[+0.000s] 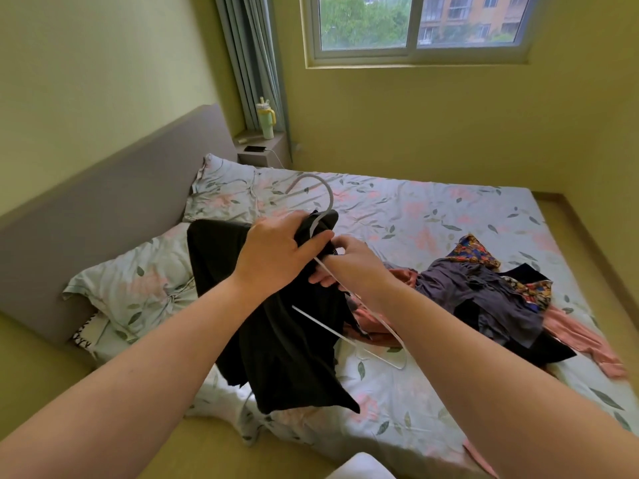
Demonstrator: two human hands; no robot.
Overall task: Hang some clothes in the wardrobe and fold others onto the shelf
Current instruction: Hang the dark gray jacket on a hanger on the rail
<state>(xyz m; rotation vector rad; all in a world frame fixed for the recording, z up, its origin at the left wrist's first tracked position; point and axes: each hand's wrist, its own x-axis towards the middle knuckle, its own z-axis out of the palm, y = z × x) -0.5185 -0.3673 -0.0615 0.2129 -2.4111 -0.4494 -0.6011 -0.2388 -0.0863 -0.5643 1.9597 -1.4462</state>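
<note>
Black garment (276, 340) and hanger (330, 198) held over the bed (432, 209).
The left hand (276, 250) grips the garment by the hanger's neck; the right hand (351, 266) pinches its wire arm. More clothes (491, 295) lie heaped on the bed to the right.

Left hand (276, 250) grips black garment (276, 340) at white hanger (321, 216) neck; right hand (349, 267) pinches hanger arm, above bed (449, 216); clothes pile (491, 299) beside.
</note>
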